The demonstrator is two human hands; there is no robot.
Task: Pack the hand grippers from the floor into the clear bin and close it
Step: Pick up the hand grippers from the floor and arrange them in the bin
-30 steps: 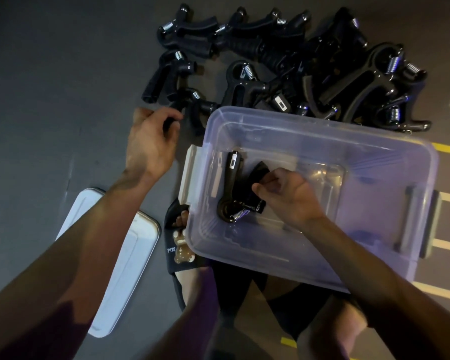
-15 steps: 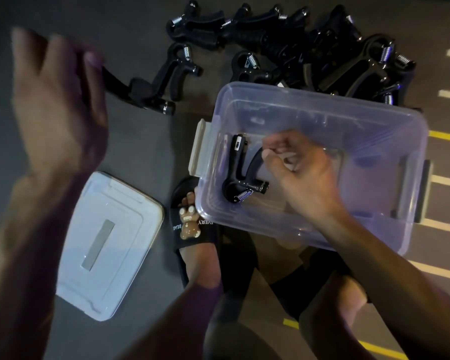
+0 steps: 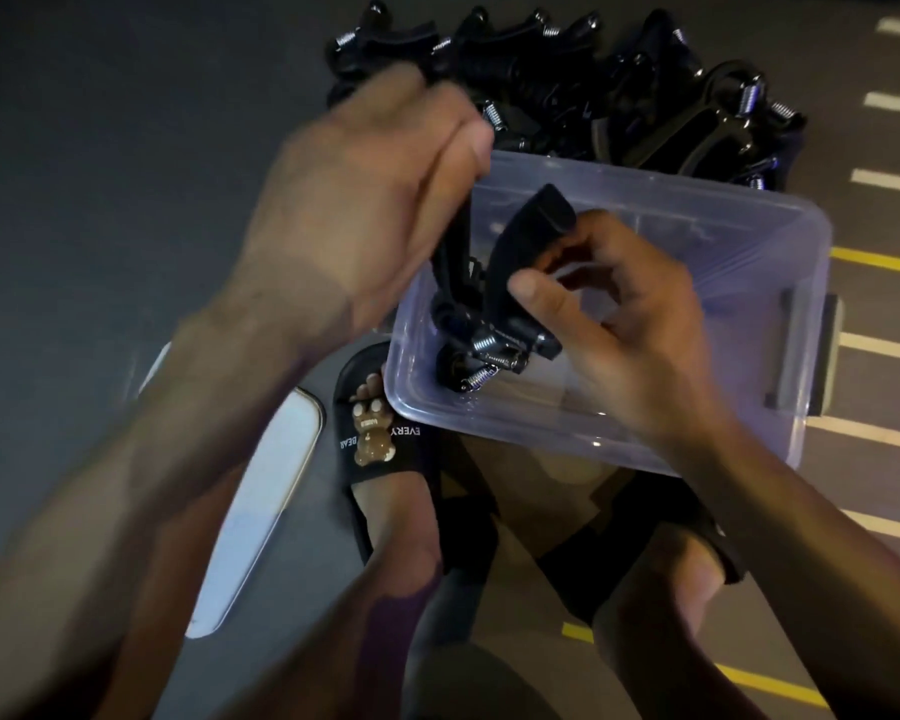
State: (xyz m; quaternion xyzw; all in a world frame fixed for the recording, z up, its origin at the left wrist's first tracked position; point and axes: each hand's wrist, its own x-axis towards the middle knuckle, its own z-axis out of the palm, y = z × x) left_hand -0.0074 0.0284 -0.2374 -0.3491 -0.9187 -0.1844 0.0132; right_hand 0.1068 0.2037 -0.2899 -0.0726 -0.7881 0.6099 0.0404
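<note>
Left hand: your left hand [image 3: 365,200] is curled round one handle of a black plastic hand gripper with a steel coil spring [image 3: 455,283], held at the near-left corner of the bin; the picture is blurred here, so the finger placement cannot be told exactly.
Right hand: your right hand [image 3: 630,324] pinches the other, curved handle of what appears to be the same gripper [image 3: 528,246], thumb on its near face. A second spring [image 3: 481,377] shows just below; whether it belongs to another gripper lying in the bin cannot be told.
Key relation: the gripper stands between your two hands, its long axis steeply tilted, spring end down toward the bin floor, handle tips up. Both hands touch it; the left is nearer the bin wall.
Bin: the clear rectangular plastic bin [image 3: 749,215] sits open on the floor just in front of your sandalled foot [image 3: 380,444].
Remaining stock: a heap of black hand grippers [image 3: 645,85] lies on the dark floor [image 3: 100,148] just beyond the bin's far rim.
Lid: the white flat lid [image 3: 261,501] lies on the floor to your left, apart from the bin.
Judgement: packing is at an early stage; lowering the spring end flat should settle this piece.
</note>
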